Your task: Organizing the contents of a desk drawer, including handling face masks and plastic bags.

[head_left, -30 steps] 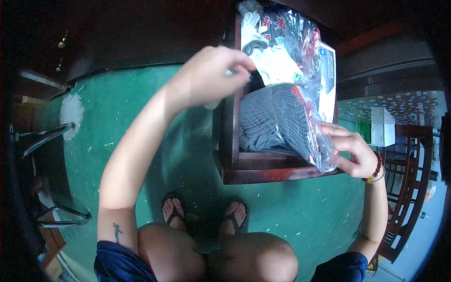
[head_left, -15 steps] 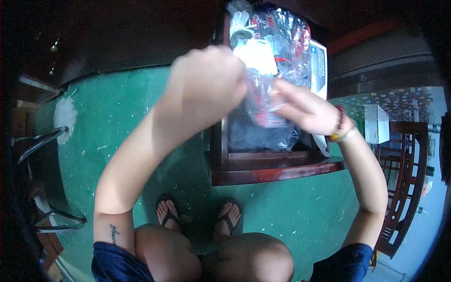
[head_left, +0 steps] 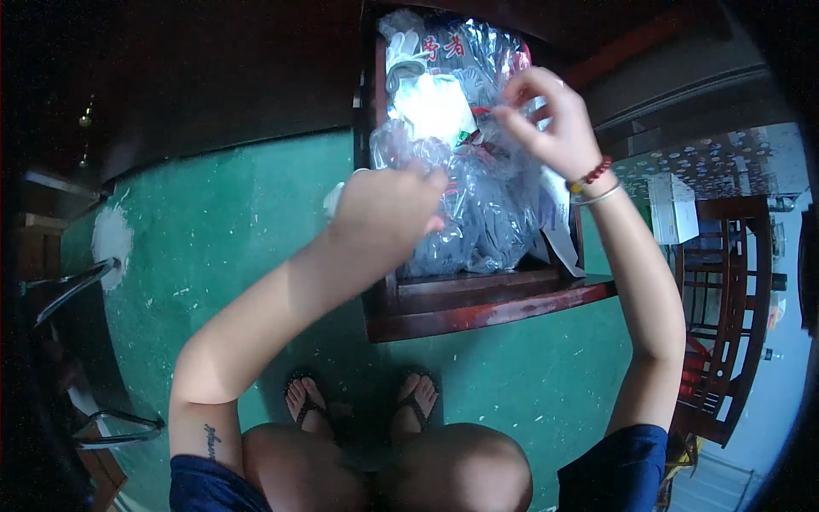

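Observation:
An open dark red wooden drawer [head_left: 486, 316] holds clear plastic bags [head_left: 490, 209] with dark grey contents. My left hand [head_left: 388, 205] hangs over the drawer's left side, seen from the back and curled closed. Crumpled clear plastic lies right beside its fingers, and a small white piece [head_left: 333, 199] shows past its outer edge. What it grips is hidden. My right hand [head_left: 556, 119] is raised over the drawer's far right part, thumb and fingers curved apart with nothing visible between them. Between the hands sits a bright white packet [head_left: 433, 107], with a pale glove [head_left: 405, 61] behind it.
A white printed box or card [head_left: 559, 222] stands along the drawer's right side. Green floor [head_left: 230, 205] surrounds my feet, with metal legs [head_left: 81, 286] at left. At right are a wooden chair [head_left: 725, 316] and a white box [head_left: 672, 209].
My hands, close together at a clear plastic packet before, are now apart. The right has risen toward the far side, the left has dropped lower. More clear plastic now shows over the drawer's front part.

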Motion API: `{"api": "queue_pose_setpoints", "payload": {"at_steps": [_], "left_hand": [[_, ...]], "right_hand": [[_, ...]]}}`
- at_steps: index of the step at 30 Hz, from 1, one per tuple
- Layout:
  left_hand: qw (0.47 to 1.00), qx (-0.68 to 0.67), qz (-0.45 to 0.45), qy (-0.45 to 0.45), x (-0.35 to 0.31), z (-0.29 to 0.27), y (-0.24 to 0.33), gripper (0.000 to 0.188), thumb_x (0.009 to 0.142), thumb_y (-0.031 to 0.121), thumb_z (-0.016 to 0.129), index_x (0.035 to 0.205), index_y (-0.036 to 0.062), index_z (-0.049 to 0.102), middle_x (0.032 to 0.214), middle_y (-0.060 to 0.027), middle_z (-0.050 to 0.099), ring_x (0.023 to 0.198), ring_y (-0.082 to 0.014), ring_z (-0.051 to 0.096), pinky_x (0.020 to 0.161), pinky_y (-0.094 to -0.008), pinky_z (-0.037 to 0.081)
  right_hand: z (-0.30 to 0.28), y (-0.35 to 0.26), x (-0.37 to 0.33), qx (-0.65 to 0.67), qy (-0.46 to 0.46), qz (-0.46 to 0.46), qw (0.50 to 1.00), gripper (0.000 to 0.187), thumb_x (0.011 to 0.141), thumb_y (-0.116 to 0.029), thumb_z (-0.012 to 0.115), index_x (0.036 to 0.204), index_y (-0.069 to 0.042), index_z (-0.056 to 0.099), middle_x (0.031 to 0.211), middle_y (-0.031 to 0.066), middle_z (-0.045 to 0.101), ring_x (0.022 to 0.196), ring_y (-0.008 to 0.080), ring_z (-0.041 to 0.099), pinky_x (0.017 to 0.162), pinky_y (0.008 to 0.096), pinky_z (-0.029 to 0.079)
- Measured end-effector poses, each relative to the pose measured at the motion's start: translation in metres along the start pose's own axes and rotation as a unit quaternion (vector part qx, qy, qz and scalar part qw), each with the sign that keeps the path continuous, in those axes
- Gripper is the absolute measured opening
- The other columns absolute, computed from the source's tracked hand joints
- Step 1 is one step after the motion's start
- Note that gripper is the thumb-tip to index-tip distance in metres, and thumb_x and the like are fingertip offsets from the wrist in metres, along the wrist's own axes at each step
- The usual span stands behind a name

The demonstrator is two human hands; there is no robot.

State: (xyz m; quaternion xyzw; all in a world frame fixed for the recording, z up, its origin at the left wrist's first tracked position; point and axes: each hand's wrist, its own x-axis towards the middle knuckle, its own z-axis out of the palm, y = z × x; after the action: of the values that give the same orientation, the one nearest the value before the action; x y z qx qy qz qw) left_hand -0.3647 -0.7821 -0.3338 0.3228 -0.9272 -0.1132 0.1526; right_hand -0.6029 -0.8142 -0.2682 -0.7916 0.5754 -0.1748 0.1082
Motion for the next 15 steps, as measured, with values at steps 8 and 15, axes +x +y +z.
{"api": "queue_pose_setpoints", "payload": {"at_steps": [8, 15], "left_hand": [[0.986, 0.079, -0.013, -0.144, 0.06, -0.009, -0.007, 0.029, 0.078, 0.033, 0.068, 0.093, 0.0079, 0.07, 0.083, -0.0152, 0.066, 0.08, -0.0285, 0.067, 0.067, -0.0401, 0.052], [0.994, -0.077, -0.068, -0.039, 0.1, -0.038, -0.033, 0.059, 0.073, 0.06, 0.066, 0.091, 0.0031, 0.069, 0.081, -0.0128, 0.069, 0.079, -0.027, 0.068, 0.071, -0.0361, 0.054]], "right_hand": [[-0.008, 0.055, 0.013, -0.329, 0.159, -0.083, 0.927, 0.016, 0.082, -0.023, 0.068, 0.091, -0.01, 0.067, 0.099, 0.0084, 0.06, 0.095, 0.0273, 0.059, 0.079, 0.0362, 0.049], [-0.014, 0.039, 0.047, -0.021, 0.229, -0.022, 0.973, 0.023, 0.094, -0.026, 0.055, 0.094, -0.005, 0.063, 0.077, 0.0025, 0.061, 0.068, 0.0098, 0.057, 0.062, 0.0262, 0.047]]}}
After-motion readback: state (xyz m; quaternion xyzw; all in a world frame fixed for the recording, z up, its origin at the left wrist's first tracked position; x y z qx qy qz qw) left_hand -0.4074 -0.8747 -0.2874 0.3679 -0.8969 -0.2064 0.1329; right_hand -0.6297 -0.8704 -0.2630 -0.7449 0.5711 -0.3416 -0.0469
